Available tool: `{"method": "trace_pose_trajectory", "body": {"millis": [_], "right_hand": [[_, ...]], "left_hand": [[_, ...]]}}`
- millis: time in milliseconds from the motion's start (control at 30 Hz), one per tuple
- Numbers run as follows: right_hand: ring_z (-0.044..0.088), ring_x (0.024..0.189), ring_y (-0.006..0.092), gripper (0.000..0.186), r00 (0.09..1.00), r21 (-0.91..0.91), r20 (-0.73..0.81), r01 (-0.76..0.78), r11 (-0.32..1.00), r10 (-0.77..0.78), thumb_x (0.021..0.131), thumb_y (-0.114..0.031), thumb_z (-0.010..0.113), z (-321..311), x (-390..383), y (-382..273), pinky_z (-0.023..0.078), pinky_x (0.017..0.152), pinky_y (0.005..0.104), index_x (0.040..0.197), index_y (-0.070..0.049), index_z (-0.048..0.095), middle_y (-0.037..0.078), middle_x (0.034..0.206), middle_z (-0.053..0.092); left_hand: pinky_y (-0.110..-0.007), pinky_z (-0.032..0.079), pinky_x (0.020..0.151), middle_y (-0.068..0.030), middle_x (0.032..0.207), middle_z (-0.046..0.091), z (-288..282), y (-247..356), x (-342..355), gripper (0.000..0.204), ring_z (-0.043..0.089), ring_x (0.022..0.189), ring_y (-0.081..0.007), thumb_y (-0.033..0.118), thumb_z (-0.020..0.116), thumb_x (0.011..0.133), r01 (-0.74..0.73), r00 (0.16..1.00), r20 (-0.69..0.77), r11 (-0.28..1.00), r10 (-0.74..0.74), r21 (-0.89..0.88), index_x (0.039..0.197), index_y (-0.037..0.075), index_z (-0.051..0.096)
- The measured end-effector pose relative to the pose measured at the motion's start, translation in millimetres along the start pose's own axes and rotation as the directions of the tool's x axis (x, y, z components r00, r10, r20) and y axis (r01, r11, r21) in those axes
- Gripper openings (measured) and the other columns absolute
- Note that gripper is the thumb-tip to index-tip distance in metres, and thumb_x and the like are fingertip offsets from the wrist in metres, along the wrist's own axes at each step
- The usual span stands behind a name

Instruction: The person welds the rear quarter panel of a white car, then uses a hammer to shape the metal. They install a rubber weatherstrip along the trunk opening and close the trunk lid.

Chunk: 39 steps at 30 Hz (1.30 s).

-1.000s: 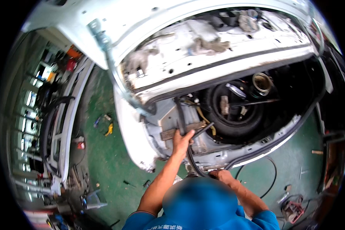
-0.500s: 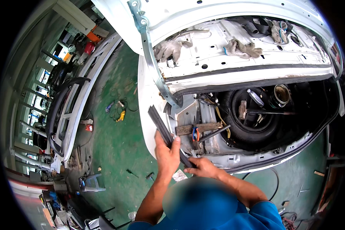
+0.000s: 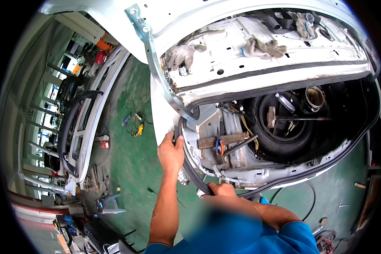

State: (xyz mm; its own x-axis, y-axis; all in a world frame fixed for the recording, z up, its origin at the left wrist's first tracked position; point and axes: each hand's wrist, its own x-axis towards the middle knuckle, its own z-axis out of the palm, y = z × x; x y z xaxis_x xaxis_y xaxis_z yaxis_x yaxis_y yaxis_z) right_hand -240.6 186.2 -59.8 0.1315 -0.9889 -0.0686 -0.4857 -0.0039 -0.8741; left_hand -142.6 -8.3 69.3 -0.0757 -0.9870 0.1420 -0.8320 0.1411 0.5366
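green floor [image 3: 133, 169] spreads beside a white car [image 3: 158, 106] with an open trunk [image 3: 279, 172]. the left hand [image 3: 170, 154] pinches the black seal [image 3: 193, 173] between thumb and fingers; the right hand [image 3: 223, 190] is curled round it. the seal bends between them at the trunk's near left corner. inside, pliers [image 3: 219, 147] lie across wood [image 3: 206, 143], a hammer [image 3: 271, 117] over a tyre [image 3: 285, 153]; gloves [image 3: 182, 56] rest beyond.

Grey metal trunk floor [image 3: 208, 126] right of the left hand [image 3: 171, 155], brown wooden block [image 3: 235, 138] on it, round black rubber tyre [image 3: 279, 151] farther right
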Motion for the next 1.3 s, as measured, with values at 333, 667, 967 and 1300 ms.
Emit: {"method": "trace_pose_trajectory", "body": {"millis": [333,667,967,1300], "right_hand": [[0.068,0.061,0.0377,0.045,0.972,-0.095,-0.028,0.230,0.969,-0.234,0.091,-0.050,0.070,-12,-16,11,0.050,0.054,0.0509,0.096,-0.007,0.058,0.016,0.070,0.068],[0.068,0.096,0.0399,0.060,0.940,0.259,-0.229,0.311,0.915,-0.255,0.087,-0.038,0.080,-84,46,-68,0.056,0.082,0.0449,0.128,0.001,0.061,0.020,0.106,0.069],[0.068,0.074,0.0260,0.034,0.756,0.133,-0.378,0.615,0.778,-0.533,0.080,-0.027,0.084,-75,68,-102,0.053,0.064,0.0389,0.104,-0.007,0.071,0.005,0.086,0.069],[0.064,0.074,0.0278,0.026,0.737,0.195,-0.362,0.659,0.727,-0.571,0.074,-0.019,0.083,-77,69,-110,0.051,0.062,0.0417,0.088,-0.008,0.064,0.005,0.078,0.059]], "left_hand": [[-0.032,0.052,0.087,-0.0116,0.109,0.069,-24,-5,-9,0.037,0.066,0.093,-0.0177,0.010,0.065,0.098,0.240,0.908,0.390,0.574,0.151,-0.783,0.130,-0.009,0.059],[-0.045,0.051,0.099,-0.0213,0.115,0.070,-67,-33,-55,0.037,0.067,0.107,-0.0305,0.010,0.075,0.089,0.146,0.913,0.272,0.379,0.304,-0.914,0.122,-0.003,0.063],[-0.048,0.057,0.093,-0.0234,0.115,0.068,-120,-42,-93,0.043,0.068,0.107,-0.0354,-0.004,0.083,0.077,-0.120,0.918,0.115,0.543,0.380,-0.831,0.118,0.000,0.068],[-0.038,0.060,0.081,-0.0216,0.106,0.073,-143,-16,-102,0.049,0.073,0.097,-0.0297,-0.002,0.092,0.064,-0.295,0.883,0.174,0.803,0.436,-0.518,0.111,-0.003,0.074]]}}
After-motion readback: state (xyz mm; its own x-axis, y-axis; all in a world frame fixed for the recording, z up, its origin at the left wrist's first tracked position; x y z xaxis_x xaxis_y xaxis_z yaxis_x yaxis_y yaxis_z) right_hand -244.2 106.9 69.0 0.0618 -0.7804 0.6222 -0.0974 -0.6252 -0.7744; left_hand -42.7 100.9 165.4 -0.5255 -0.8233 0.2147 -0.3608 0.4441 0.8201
